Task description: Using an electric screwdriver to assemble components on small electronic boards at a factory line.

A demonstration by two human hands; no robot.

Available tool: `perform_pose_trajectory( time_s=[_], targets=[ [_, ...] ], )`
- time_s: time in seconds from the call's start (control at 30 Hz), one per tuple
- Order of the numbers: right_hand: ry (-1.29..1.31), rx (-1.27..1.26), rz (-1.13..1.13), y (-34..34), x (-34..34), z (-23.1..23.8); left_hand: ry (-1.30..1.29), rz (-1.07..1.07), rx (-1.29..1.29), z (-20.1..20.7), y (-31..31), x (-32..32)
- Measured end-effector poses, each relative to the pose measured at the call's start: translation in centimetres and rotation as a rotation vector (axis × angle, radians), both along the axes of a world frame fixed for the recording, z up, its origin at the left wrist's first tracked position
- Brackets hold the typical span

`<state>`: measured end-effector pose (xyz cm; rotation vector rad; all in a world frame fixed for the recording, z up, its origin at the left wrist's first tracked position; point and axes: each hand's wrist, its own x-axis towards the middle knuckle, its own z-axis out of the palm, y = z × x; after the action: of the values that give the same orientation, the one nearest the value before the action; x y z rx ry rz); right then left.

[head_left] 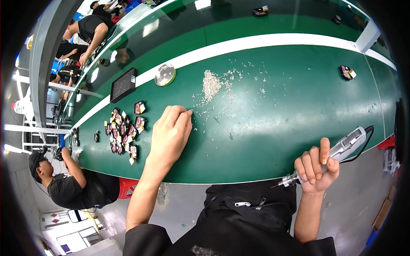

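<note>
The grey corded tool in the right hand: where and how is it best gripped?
Probably round the middle of the grey corded tool, from the near side, where the right hand holds it. It is long and lies aslant, which suits a wrapping grip, and this avoids the thin bit at lower left and the cord at upper right.

1. Bright overall; lit tube point(17, 148) near left edge.
2. Broad, pale glare across right of green tabletop point(294, 117); white lamp reflections on glossy dark surface point(188, 32) beyond.
3. Fisheye: white rail point(273, 40) bowed, rim black.
4. Detail softens toward far left.
</note>
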<state>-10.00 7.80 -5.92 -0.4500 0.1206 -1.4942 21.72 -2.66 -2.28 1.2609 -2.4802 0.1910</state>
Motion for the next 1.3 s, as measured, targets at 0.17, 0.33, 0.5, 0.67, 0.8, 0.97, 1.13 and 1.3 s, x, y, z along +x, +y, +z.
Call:
perform_pose_trajectory(
  time_s=[0.17, 0.33, 0.5, 0.67, 0.8, 0.97, 1.13, 1.3],
  targets=[
    [-0.018, 0.013, -0.009, 0.0, -0.1, -0.1, 0.229, 0.023, 0.017, -0.7, -0.7, 0.5],
    [-0.014, 0.032, -0.01, 0.3, -0.1, 0.0, 0.37, 0.067, 0.098, -0.5, -0.2, 0.9],
    [-0.003, 0.061, -0.041, 0.6, -0.1, 0.1, 0.454, 0.158, 0.193, -0.4, 1.5, 0.7],
    [-0.016, 0.052, -0.111, 0.2, 1.0, 1.5, 0.76, 0.072, 0.44, -0.3, 5.9, -3.3],
    [-0.043, -0.107, -0.076, -1.2, 2.5, 2.9, 1.064, 0.01, 0.624, -0.5, 9.3, -6.5],
    [-0.017, -0.092, -0.182, -0.9, 3.6, 6.2, 1.56, -0.224, 1.062, -0.6, 11.3, -9.1],
    [0.044, -0.08, -0.257, -0.5, 4.1, 6.2, 1.706, -0.224, 1.193, -0.6, 11.9, -9.8],
    [0.033, -0.082, -0.278, -0.5, 4.4, 6.1, 1.733, -0.256, 1.2, -0.7, 12.1, -9.9]
  ],
)
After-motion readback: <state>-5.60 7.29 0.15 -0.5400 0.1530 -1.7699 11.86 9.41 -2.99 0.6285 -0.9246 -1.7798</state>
